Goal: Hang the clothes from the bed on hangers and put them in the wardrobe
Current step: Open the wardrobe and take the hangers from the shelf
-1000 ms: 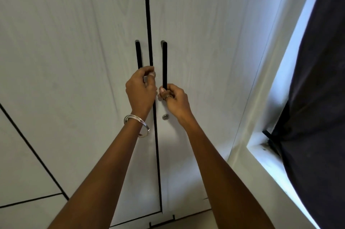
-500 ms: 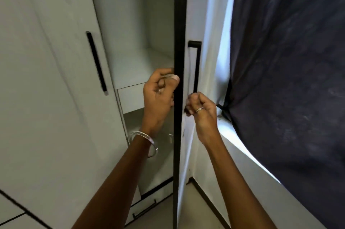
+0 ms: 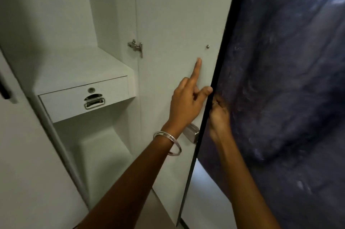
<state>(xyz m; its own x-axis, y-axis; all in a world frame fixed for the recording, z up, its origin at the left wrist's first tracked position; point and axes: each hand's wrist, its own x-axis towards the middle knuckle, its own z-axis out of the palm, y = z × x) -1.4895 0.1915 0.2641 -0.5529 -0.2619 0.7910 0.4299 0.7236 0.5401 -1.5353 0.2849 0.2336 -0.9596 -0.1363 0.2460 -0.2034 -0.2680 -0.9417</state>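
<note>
- A second ago both pale wood-grain wardrobe doors were closed, one hand on each black bar handle. Now the right-hand white door (image 3: 173,42) is swung wide open, its inner face showing.
- The left hand (image 3: 186,101) rests on that inner face, forefinger straight towards 12 o'clock, thumb hooked on the door's black edge.
- The right hand (image 3: 219,115), at 3 o'clock of the left one, is behind the edge; its grip looks clenched on the outer handle, which is hidden.
- The white wardrobe interior (image 3: 93,23) is now reachable, so hanging can follow.
- Inside, at 9 o'clock of the left hand, is a white drawer with a metal flap pull (image 3: 94,100) under a shelf.
- No rail, hangers or clothes are in view; the bed is out of frame.
- A dark blue curtain (image 3: 289,79) presses against the opened door at 3 o'clock and may limit its swing.
</note>
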